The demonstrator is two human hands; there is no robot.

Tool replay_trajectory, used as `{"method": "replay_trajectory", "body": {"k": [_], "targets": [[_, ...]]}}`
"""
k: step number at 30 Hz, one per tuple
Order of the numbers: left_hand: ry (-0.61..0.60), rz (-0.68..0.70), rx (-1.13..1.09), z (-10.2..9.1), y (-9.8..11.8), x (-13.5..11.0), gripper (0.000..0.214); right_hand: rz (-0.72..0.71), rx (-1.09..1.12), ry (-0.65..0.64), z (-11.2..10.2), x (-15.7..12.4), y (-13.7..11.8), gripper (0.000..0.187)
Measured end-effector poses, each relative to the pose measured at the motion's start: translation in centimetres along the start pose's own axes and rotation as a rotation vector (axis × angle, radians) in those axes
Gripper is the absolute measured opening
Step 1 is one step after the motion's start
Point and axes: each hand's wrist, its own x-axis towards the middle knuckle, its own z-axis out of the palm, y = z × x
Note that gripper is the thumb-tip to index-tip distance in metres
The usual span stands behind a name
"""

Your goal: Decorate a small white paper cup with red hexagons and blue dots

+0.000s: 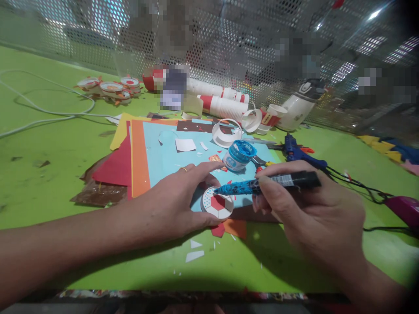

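My left hand [176,198] curls round a small round paper-cup base [218,205] with a red and white pattern, thumb and fingers holding its rim on the light blue paper [163,157]. My right hand [304,209] grips a paint-smeared brush [262,185] with a black handle, its blue tip touching the top edge of the round piece. A small open pot of blue paint [238,155] stands just behind the piece.
Stacked coloured paper sheets [131,161] lie on the green table [49,174]. A blue glue gun [294,150] with cables lies right. Cut cup rings [225,133], stacked paper cups [219,102] and finished craft pieces [109,89] sit near a mesh wall. White cable loops left.
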Motion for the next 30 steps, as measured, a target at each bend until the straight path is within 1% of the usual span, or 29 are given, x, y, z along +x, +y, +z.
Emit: {"method": "replay_trajectory", "body": {"k": [6, 11, 16, 24, 30], "targets": [[0.008, 0.009, 0.006, 0.14, -0.10, -0.04, 0.090, -0.013, 0.000, -0.018, 0.04, 0.01, 0.33, 0.015], [0.012, 0.005, 0.009, 0.14, -0.11, -0.05, 0.089, 0.019, 0.055, -0.040, 0.09, -0.10, 0.35, 0.015], [0.003, 0.029, 0.009, 0.09, -0.11, 0.00, 0.088, 0.041, 0.083, -0.059, 0.13, -0.02, 0.37, 0.016], [-0.004, 0.012, -0.001, 0.15, -0.15, 0.03, 0.091, 0.020, 0.065, -0.066, 0.18, -0.01, 0.48, 0.016], [0.018, 0.019, 0.001, 0.18, -0.20, 0.04, 0.090, 0.033, 0.052, -0.063, 0.15, -0.02, 0.48, 0.016]]}}
